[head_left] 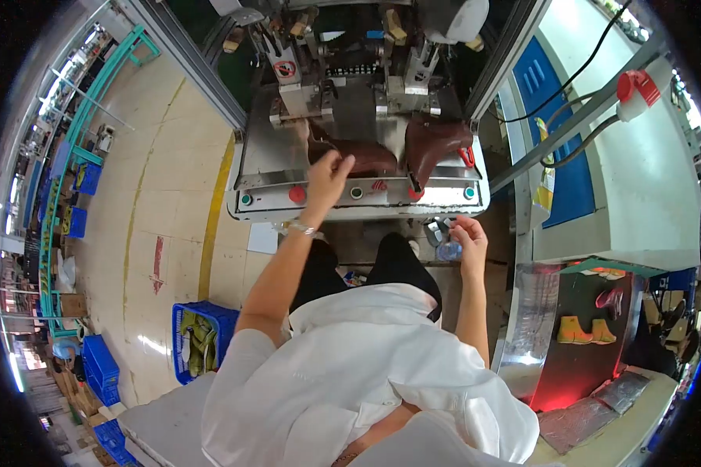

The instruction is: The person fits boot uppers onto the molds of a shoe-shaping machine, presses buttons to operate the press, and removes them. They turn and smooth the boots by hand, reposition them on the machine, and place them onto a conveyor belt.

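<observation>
A brown leather boot upper lies on its side on the machine's metal bed. My left hand is over its near left part, the thumb and fingers drawn together; whether they pinch the leather I cannot make out. To the right, a second brown boot upper sits beneath the right clamp, its pointed end at the bed's front edge. My right hand hangs in front of the machine's right corner, fingers curled together. Anything in them is too small to tell.
Green buttons and red buttons line the machine's front panel. Metal clamps stand behind the uppers. At the left is a blue crate of yellow-green pieces. Yellow boots rest in a red-lit unit at the right.
</observation>
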The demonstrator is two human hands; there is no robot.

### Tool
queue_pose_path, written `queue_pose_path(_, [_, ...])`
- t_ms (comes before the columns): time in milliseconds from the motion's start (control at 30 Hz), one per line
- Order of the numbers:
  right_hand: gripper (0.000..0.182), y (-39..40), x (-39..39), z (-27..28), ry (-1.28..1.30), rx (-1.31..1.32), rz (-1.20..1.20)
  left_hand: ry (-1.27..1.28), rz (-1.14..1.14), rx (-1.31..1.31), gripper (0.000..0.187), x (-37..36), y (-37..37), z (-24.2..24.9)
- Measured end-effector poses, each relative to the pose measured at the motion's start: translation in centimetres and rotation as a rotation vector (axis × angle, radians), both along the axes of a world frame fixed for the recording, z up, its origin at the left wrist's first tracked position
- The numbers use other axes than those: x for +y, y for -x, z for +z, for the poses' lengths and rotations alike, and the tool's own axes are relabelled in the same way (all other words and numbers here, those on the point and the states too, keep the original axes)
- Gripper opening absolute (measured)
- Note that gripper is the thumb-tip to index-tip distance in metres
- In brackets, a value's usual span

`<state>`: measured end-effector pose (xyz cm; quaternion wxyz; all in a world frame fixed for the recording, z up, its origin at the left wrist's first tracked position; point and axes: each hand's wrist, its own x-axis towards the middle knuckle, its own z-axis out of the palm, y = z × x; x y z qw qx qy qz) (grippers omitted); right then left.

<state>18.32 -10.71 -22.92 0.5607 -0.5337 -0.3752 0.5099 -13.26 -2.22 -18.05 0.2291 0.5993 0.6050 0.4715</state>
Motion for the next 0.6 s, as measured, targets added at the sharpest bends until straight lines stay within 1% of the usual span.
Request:
queue_pose_path(33, [0.015, -0.6, 0.5, 1.8, -0.052, 0.016, 0.066, -0.003, -0.079, -0.113, 0.032, -0.1, 0.3, 3.7])
queue_pose_path(67, [0.014, -0.4, 1.1, 4.9, -0.057, -0.012, 0.07, 0.047, -0.187, -0.238, 0.031, -0.9, 0.3, 8.8])
queue_pose_path(100, [0.016, -0.5, 2.1, 7.5, -0.177, -0.094, 0.142, 0.092, -0.378, -0.156, 0.031, 0.0, 2.0, 10.9])
queue_pose_path(133, [0.019, -0.6, 3.4, 10.1, -0.3, -0.176, 0.208, 0.181, -0.56, -0.294, 0.033, 0.4, 2.2, 13.5])
queue_pose_path(200, [0.026, 1.2, 6.1, 16.2, -0.441, -0.239, 0.283, 0.398, -0.699, -0.329, 0.038, 1.1, 2.4, 17.7])
queue_pose_path(267, [0.033, 4.1, 8.5, 20.9, -0.591, -0.24, 0.499, 0.537, -0.947, -0.4, 0.041, 0.6, 0.2, 22.4])
queue_pose_path(300, [0.038, 5.0, 9.9, 20.8, -0.493, -0.02, 0.742, 0.606, -1.073, -0.429, 0.043, 0.5, -1.0, 24.2])
queue_pose_path(333, [0.045, 5.7, 11.1, 20.5, -0.389, 0.201, 0.98, 0.598, -1.116, -0.438, 0.045, 0.4, -2.0, 25.3])
queue_pose_path(400, [0.05, 6.2, 10.3, 21.3, -0.353, 0.256, 1.076, 0.569, -1.198, -0.457, 0.049, -0.1, -3.3, 27.1])
queue_pose_path(433, [0.043, 6.2, 10.7, 20.8, -0.366, 0.386, 1.045, 0.591, -1.196, -0.445, 0.056, 0.1, -2.7, 26.8])
queue_pose_path(467, [0.031, 5.3, 11.0, 20.7, -0.446, 0.452, 0.949, 0.383, -1.199, -0.258, 0.06, 0.2, -2.5, 26.4])
queue_pose_path(533, [0.028, 3.5, 11.4, 22.1, -0.56, 0.467, 0.805, 0.57, -1.263, -0.179, 0.056, 1.6, -1.7, 24.2])
queue_pose_path(600, [0.017, 2.0, 12.5, 24.3, -0.658, 0.344, 0.704, 0.362, -1.029, -0.207, 0.052, 2.7, -1.4, 24.8])
